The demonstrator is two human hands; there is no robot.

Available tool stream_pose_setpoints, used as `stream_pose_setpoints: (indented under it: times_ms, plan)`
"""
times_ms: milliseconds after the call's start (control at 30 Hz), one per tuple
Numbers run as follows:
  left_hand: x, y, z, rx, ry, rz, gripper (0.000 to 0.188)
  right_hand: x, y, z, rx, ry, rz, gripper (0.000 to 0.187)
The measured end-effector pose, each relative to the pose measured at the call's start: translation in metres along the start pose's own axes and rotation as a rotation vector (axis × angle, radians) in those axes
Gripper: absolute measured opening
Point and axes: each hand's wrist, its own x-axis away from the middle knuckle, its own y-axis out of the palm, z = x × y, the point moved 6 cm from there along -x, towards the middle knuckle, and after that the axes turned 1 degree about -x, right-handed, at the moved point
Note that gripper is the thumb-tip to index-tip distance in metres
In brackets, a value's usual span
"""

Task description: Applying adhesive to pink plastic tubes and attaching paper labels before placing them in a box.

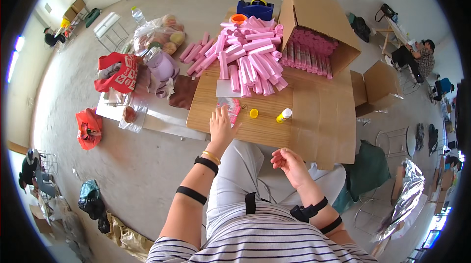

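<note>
My left hand (221,126) is stretched over the wooden table near its front edge, fingers extended and open. Its fingertips touch or hover by a small clear-and-pink printed packet (234,112); the hand partly covers it. Just right of that lies a round yellow cap (253,113). A yellow glue stick (284,115) with a white end is farther right. My right hand (290,164) is over my lap in front of the table edge, fingers loosely bent, with nothing visible in them. Beyond the packet, many pink paper tubes (252,62) are heaped.
An open cardboard box (319,22) packed with pink rolls stands at the back right. Behind the heap is a blue tape dispenser (255,9). Brown cardboard (324,120) covers the table's right side. A red bag (117,72) and a lilac jar (161,64) stand left.
</note>
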Motion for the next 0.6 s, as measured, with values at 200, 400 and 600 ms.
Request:
stream_pose_setpoints:
  times_ms: [200,400,600]
  plan:
    - [-0.011,0.026,-0.007,-0.167,-0.046,-0.046,0.070,-0.002,-0.009,0.001,0.078,0.024,-0.005,0.028]
    - [-0.019,0.020,-0.011,-0.045,-0.074,-0.089,0.062,-0.006,-0.026,0.005,0.065,0.014,0.013,0.027]
    - [-0.018,0.017,-0.005,-0.080,-0.005,-0.114,0.049,-0.004,-0.029,0.004,0.052,0.006,0.011,0.027]
